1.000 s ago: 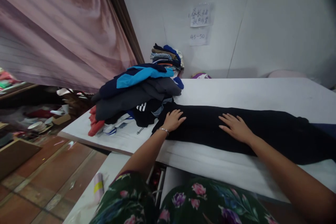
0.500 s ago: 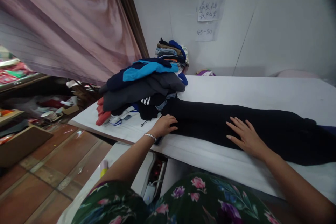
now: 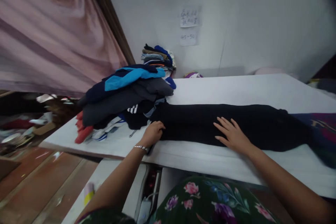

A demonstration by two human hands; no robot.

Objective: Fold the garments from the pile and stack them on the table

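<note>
Left hand has slid to the near-left edge of the long black cloth garment on the white table, fingers curled, hold unclear; spread right hand rests there gripping nothing. Tugging might drag the adjoining blue-and-grey clothing heap.

I have the bare, silver-braceleted left hand below centre frame, fingers curled; the bare right hand is right of it, palm down, fingers spread. Bare forearms angle up from the lower corners.
</note>
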